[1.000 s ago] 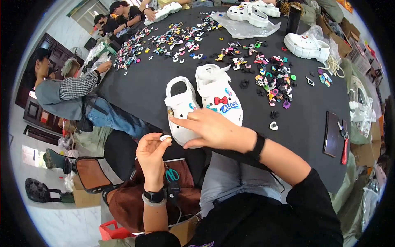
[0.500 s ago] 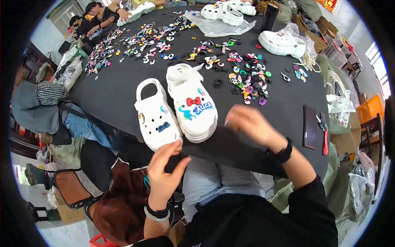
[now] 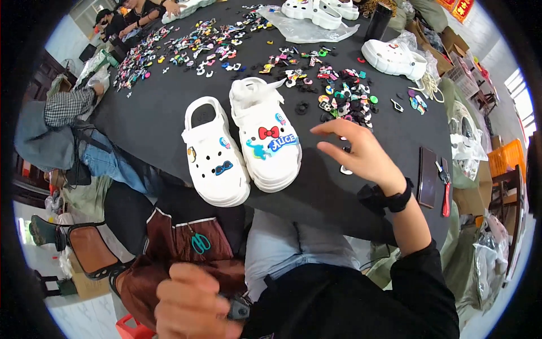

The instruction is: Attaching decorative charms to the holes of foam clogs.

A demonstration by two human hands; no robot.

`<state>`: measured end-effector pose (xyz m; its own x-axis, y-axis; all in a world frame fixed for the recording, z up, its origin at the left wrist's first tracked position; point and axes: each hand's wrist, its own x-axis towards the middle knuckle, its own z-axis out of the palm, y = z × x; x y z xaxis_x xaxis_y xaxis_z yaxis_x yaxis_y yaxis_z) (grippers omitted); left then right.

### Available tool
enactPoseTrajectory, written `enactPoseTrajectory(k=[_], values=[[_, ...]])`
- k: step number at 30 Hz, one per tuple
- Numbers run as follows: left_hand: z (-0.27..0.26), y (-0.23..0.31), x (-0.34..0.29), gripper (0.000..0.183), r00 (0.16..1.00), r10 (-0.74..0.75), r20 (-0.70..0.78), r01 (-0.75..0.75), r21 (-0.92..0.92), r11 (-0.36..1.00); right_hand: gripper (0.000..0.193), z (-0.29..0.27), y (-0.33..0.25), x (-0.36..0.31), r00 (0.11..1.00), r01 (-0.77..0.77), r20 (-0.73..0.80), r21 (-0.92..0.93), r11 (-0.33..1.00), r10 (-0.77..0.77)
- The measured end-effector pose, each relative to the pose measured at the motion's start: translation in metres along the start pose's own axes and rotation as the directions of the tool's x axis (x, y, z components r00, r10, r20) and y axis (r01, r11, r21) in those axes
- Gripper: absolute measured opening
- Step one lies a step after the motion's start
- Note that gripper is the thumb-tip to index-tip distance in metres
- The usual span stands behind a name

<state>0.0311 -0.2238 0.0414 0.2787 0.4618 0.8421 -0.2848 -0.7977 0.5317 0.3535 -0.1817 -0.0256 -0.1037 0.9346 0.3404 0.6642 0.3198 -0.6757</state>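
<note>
Two white clogs stand side by side on the black table, toes toward me. The left clog (image 3: 217, 183) carries a few small charms, among them blue sunglasses. On the right clog (image 3: 276, 169) sit a red bow, a blue figure, a lettered banner and a swirl charm. My right hand (image 3: 361, 155) hovers just right of that clog, thumb and fingers apart, holding nothing visible; loose shoe charms (image 3: 347, 101) lie beyond and partly behind it. Down by the brown cloth, off the table, is my left hand (image 3: 192, 305), blurred, its fingers bent; what it may hold is hidden.
A phone (image 3: 427, 178) and red-handled cutters (image 3: 446, 195) lie at the table's right. Another white clog (image 3: 393, 59) stands at the far right near a black tumbler (image 3: 378, 21). Charms spread across the far left (image 3: 169, 53). Co-workers sit at the far left and left side.
My left hand has dropped from the left clog's toe toward my lap. My right hand has risen slightly to the right, its fingers spreading. The view has shifted a little.
</note>
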Motion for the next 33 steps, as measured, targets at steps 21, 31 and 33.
enactPoseTrajectory(k=[21, 31, 33], values=[[0.017, -0.074, -0.016, 0.040, 0.895, -0.382, 0.231, 0.143, 0.663, 0.735, 0.038, 0.054, -0.005, 0.034, 0.999, -0.033, -0.004, -0.118, 0.992, 0.033], [0.034, -0.136, -0.061, 0.038, 0.940, -0.261, 0.219, -0.029, 0.815, 0.579, 0.036, 0.046, -0.026, 0.040, 0.979, -0.196, 0.030, -0.109, 0.975, 0.200], [0.035, -0.136, -0.060, 0.038, 0.949, -0.228, 0.219, -0.048, 0.813, 0.580, 0.034, 0.047, -0.025, 0.040, 0.986, -0.158, 0.027, -0.151, 0.976, 0.164]])
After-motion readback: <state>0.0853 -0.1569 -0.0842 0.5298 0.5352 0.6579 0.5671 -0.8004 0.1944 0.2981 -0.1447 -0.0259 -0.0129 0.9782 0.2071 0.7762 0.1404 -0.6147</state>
